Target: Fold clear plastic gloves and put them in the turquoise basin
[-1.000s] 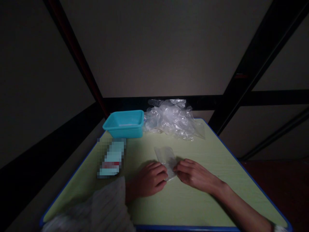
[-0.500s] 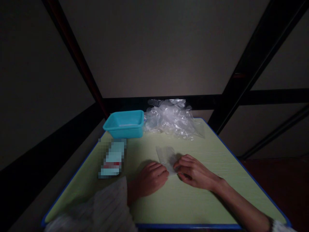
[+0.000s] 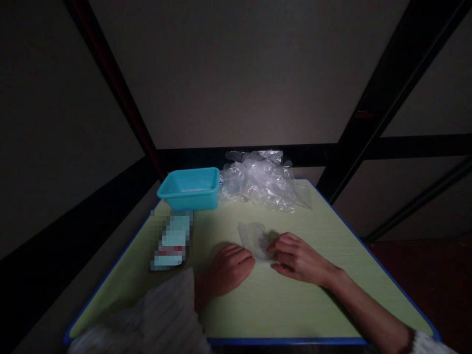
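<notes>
Fingers of the bare left hand (image 3: 232, 268) and right hand (image 3: 295, 259) edge the thin clear plastic piece (image 3: 254, 238) on the pale-green table (image 3: 295, 312) — grip unclear; uneven pulling could crease it.

I'm standing in a dim indoor corner, home or small workroom, I can't tell which: plain wall panels (image 3: 236, 78) framed by dark beams (image 3: 383, 93), a dark reddish floor (image 3: 420, 275), and one small pale-green table (image 3: 295, 314) with blue edging set close to the wall
</notes>
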Tool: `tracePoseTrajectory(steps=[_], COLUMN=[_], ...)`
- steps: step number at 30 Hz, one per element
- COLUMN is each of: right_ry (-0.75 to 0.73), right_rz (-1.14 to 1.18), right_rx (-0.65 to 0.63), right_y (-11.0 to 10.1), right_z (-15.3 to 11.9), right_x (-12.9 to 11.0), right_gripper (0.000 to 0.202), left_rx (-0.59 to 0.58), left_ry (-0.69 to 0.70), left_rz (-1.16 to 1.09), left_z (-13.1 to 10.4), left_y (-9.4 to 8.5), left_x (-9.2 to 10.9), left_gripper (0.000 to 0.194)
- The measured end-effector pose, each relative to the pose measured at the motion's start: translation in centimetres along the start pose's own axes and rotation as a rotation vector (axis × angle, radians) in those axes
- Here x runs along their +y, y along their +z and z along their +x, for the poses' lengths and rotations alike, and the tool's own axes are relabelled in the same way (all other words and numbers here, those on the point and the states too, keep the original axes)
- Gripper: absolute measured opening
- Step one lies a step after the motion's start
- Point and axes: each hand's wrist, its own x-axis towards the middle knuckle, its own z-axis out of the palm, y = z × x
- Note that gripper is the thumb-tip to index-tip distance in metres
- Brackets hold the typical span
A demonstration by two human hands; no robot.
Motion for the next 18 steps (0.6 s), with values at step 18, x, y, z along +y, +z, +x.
tracePoseTrajectory(steps=[18], right_ry=[-0.038], right_rz=[-0.066], right_rx=[0.053], right_y=[-0.25], right_z=[0.39], right_x=[-0.34], right_gripper=[0.027], left_rx=[0.055], left_ry=[-0.01], left_rz=[-0.01], left_z=[-0.1], left_y=[0.02], left_x=[-0.18], left_gripper=[0.026])
